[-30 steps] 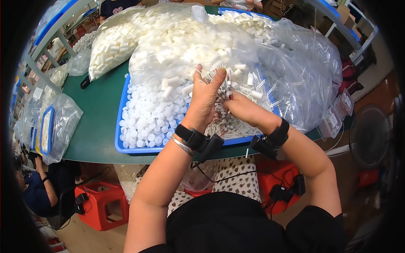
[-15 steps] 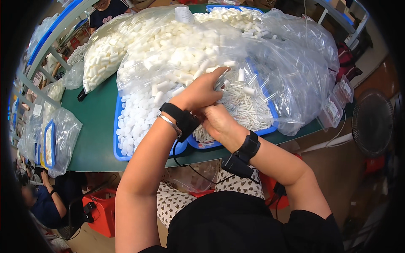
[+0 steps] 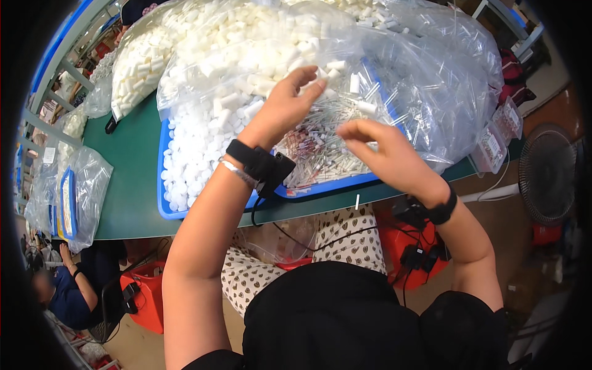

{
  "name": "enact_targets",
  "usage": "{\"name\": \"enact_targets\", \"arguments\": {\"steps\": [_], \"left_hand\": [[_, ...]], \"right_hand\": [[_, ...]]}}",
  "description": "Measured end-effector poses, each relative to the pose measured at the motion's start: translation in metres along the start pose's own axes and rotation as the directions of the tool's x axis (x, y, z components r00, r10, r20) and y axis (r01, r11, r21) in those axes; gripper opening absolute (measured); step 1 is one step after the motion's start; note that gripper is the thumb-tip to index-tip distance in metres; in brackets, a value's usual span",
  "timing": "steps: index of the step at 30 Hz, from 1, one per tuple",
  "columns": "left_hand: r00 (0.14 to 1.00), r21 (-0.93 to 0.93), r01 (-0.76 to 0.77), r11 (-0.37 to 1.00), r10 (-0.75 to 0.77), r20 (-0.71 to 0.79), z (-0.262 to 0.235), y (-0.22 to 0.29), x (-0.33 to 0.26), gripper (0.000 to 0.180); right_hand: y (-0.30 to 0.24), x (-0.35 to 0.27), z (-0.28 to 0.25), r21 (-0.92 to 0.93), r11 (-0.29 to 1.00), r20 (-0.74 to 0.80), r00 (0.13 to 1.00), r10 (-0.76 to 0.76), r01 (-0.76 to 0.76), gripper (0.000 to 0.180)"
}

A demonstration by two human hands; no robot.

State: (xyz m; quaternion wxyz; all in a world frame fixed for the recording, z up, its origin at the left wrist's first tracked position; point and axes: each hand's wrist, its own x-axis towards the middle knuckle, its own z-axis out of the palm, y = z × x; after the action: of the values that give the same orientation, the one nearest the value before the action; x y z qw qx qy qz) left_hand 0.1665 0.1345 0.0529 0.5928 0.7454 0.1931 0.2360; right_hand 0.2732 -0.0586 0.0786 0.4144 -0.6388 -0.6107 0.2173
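Note:
My left hand (image 3: 285,106) is over the pile, thumb and forefinger apart beside white foam-like cylinders (image 3: 337,65). I see nothing gripped in it. My right hand (image 3: 394,154) hovers above the right blue tray's near side, fingers loosely bent with a gap to the thumb, nothing visible in it. Beneath and between the hands, thin clear-and-white sticks (image 3: 345,161) fill that tray (image 3: 327,187), with a reddish-brown patch of small pieces (image 3: 303,143) among them. One small white stick (image 3: 357,202) shows at the table's front edge; whether it rests there or is falling I cannot tell.
Small white round pieces (image 3: 192,161) fill the left blue tray (image 3: 165,206). Large clear bags of cylinders (image 3: 139,71) cover the far side of the green table (image 3: 123,213). A fan (image 3: 546,172) stands right; a dark cable (image 3: 296,246) hangs over my lap.
My hands were together over the sticks and have separated. The left moved slightly up and left, the right moved right. The reddish-brown patch and the loose white stick now show.

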Motion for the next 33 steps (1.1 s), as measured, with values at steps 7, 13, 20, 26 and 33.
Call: {"name": "enact_targets", "arguments": {"steps": [7,13,20,26,33], "left_hand": [[0.996,-0.155,0.000,0.988,-0.013,-0.088,-0.013,0.023,-0.059,0.038],[0.990,-0.297,0.018,0.955,-0.058,-0.128,-0.020,0.034,-0.104,0.031],[0.951,-0.266,0.072,0.961,-0.147,-0.272,-0.031,0.015,-0.156,0.026],[0.936,-0.164,0.079,0.983,-0.130,-0.328,-0.031,0.002,-0.178,0.025],[0.899,0.457,0.084,0.886,0.131,-0.419,-0.057,-0.018,-0.193,0.020]], "right_hand": [[0.008,-0.078,0.006,-0.570,0.681,0.465,0.864,-0.193,0.460,0.016],[0.039,-0.077,0.024,-0.533,0.644,0.430,0.831,-0.354,0.550,0.011],[0.002,-0.042,0.018,-0.528,0.722,0.308,0.893,-0.327,0.447,0.018],[0.024,0.024,0.037,-0.612,0.568,0.338,0.832,-0.440,0.550,0.008],[0.029,0.059,0.045,-0.704,0.632,0.184,0.943,-0.278,0.323,0.015]]}}
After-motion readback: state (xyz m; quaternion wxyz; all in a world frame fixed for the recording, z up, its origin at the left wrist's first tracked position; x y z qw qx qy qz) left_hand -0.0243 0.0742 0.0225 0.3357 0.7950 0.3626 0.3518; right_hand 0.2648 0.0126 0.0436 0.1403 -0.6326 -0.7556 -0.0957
